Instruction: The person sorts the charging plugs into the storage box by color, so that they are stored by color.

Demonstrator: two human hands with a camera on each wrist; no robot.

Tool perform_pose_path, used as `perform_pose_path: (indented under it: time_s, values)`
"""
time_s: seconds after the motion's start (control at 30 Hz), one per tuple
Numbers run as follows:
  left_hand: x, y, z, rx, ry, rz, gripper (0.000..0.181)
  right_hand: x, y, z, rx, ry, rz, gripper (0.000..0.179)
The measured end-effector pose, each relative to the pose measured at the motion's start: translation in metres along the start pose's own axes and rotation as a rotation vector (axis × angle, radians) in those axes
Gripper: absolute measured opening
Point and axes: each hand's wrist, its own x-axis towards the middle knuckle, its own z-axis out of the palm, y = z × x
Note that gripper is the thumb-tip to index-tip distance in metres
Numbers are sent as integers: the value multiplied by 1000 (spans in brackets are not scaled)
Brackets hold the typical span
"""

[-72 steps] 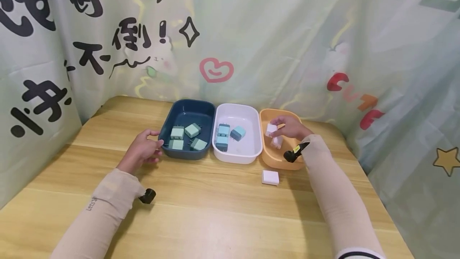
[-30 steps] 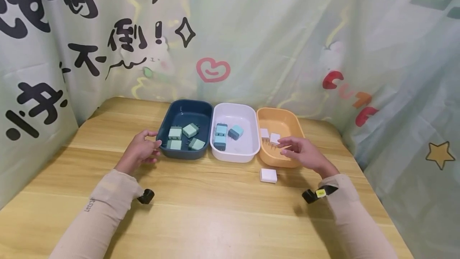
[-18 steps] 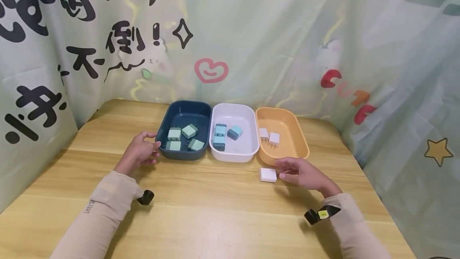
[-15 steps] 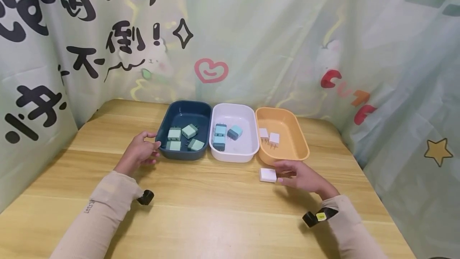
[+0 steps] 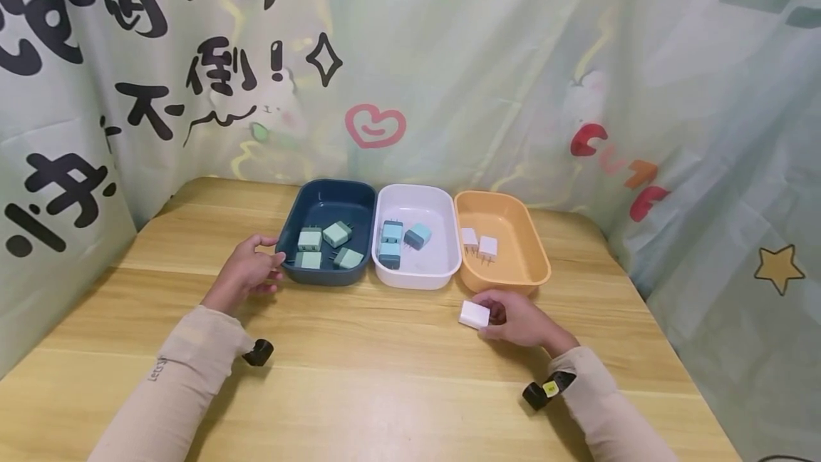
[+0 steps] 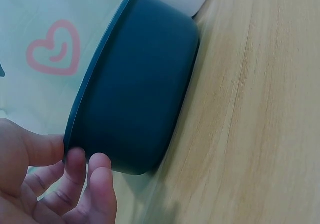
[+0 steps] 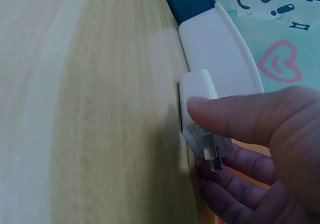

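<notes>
My right hand pinches a white USB wall charger between thumb and fingers, just in front of the orange box. Its metal prongs point back toward the palm in the right wrist view. My left hand grips the rim of the navy box at its left side; the left wrist view has the thumb at the rim and fingertips against the outer wall. Two white chargers lie inside the orange box, prongs toward me.
A white box stands between the navy and orange ones, holding three blue chargers. Several pale green chargers lie in the navy box. Behind the wooden table hangs a printed curtain.
My right hand has drawn back from the orange box, where it released a white charger, and has taken hold of the one on the table, tilting it. The left hand stays put.
</notes>
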Motion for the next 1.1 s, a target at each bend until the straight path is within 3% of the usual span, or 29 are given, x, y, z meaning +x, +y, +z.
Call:
perform_pose_path:
  time_s: [0.27,0.5,0.87,1.1]
  values:
    - [-4,-3,0,2,-16,-8,50,-1,-3,0,16,-28,20,39]
    - [-1,-1,-1,-17,-14,9,49,0,-11,-18,139,-23,-10,37]
    - [0,-1,0,-18,-19,4,50,5,-24,-42,165,-27,17,41]
    - [-1,0,0,-22,-16,3,50,12,-19,-53,190,-27,30,41]
